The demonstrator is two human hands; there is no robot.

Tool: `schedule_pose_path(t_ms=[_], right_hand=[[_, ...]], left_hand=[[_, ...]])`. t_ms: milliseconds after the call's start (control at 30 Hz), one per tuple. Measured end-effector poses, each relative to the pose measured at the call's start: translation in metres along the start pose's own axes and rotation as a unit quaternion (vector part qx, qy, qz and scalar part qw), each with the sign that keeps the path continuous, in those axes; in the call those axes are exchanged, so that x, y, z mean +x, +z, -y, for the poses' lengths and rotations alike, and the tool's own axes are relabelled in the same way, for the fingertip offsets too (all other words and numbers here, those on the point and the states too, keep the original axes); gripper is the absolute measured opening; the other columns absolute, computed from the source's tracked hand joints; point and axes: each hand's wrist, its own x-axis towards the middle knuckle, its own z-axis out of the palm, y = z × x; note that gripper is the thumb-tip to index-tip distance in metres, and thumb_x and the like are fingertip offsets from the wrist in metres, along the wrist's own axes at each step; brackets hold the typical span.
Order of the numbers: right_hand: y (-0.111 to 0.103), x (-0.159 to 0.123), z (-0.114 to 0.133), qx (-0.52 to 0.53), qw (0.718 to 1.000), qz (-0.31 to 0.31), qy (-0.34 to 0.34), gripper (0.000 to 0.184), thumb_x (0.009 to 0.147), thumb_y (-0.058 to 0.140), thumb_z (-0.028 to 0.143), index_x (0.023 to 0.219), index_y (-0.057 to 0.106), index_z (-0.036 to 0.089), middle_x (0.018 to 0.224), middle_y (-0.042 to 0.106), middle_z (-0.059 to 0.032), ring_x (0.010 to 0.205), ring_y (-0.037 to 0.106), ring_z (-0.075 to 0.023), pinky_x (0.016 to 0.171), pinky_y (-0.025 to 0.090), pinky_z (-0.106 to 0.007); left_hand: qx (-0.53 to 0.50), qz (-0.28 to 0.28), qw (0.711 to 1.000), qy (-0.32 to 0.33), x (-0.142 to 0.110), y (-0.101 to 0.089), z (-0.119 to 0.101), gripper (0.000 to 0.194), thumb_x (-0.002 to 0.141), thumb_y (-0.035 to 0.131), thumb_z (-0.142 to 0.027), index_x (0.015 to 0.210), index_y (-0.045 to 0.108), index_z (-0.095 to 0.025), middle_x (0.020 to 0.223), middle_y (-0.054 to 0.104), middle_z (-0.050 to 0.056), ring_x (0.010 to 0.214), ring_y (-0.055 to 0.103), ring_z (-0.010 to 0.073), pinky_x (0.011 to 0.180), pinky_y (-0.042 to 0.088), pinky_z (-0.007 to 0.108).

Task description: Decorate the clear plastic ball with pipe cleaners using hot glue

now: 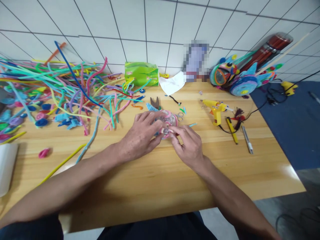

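My left hand (142, 135) and my right hand (188, 143) meet at the middle of the wooden table (155, 186). Both close their fingers on a small round pink and clear craft piece (169, 121) wrapped in pink pipe cleaner. My left hand covers its left side. The fingertips of my right hand pinch its lower right edge. Much of the piece is hidden under the fingers. Small scissors (179, 116) lie just right of it, and pliers (155, 102) lie just behind it.
A large heap of coloured pipe cleaners (62, 86) fills the left back. A yellow glue gun (216, 108), a yellow pen (232, 130) and a utility knife (247, 140) lie right. A green tissue pack (141, 73), white cloth (172, 83) and finished colourful crafts (237, 78) stand behind.
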Motion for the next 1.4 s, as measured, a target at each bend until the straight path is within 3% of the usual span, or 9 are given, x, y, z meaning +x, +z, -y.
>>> schedule_pose_path(t_ms=[233,433,600,1033,1400], right_hand=[[0.0013,0.0004,0.0005,-0.007,1.000,0.001,0.011,0.027,0.106,0.065,0.014,0.129,0.074,0.025,0.107,0.086,-0.0072,0.091,0.081,-0.0216,0.083,0.067,-0.038],[0.0022,-0.0003,-0.0005,0.000,1.000,0.004,0.008,0.032,0.104,0.065,0.012,0.132,0.073,0.026,0.112,0.086,-0.0068,0.094,0.081,-0.0222,0.085,0.067,-0.038],[0.0025,0.0002,0.0001,0.003,1.000,0.000,0.003,0.029,0.105,0.065,0.013,0.131,0.072,0.025,0.105,0.085,-0.0061,0.089,0.078,-0.0214,0.083,0.064,-0.037],[0.0052,0.0003,-0.0003,0.002,1.000,-0.019,-0.017,0.029,0.104,0.067,0.010,0.130,0.070,0.023,0.104,0.084,-0.0064,0.087,0.077,-0.0204,0.081,0.063,-0.035],[0.0074,0.0001,0.0021,0.014,0.999,-0.026,-0.024,0.033,0.103,0.066,0.009,0.133,0.070,0.024,0.107,0.084,-0.0066,0.090,0.079,-0.0206,0.080,0.063,-0.035]], left_hand=[[-0.023,0.013,1.000,-0.006,0.0009,-0.0044,-0.0014,0.029,0.097,0.065,-0.027,0.126,0.062,-0.024,0.160,0.064,0.014,0.143,0.061,0.0345,0.121,0.045,0.056],[-0.012,-0.001,1.000,-0.024,0.0017,-0.0005,-0.0027,0.016,0.105,0.063,-0.035,0.117,0.064,-0.024,0.157,0.067,0.014,0.141,0.062,0.0329,0.116,0.046,0.053],[-0.011,-0.008,1.000,-0.017,0.0018,0.0001,-0.0033,0.011,0.107,0.060,-0.030,0.115,0.064,-0.023,0.157,0.067,0.014,0.141,0.062,0.0309,0.117,0.045,0.051],[-0.039,-0.031,0.999,0.000,-0.0005,0.0038,0.0010,0.021,0.109,0.055,-0.025,0.129,0.062,-0.023,0.156,0.067,0.013,0.142,0.063,0.0296,0.120,0.044,0.051],[-0.035,-0.014,0.999,0.003,0.0010,0.0007,0.0021,0.017,0.109,0.053,-0.023,0.120,0.065,-0.023,0.157,0.067,0.013,0.141,0.063,0.0299,0.118,0.045,0.052]])
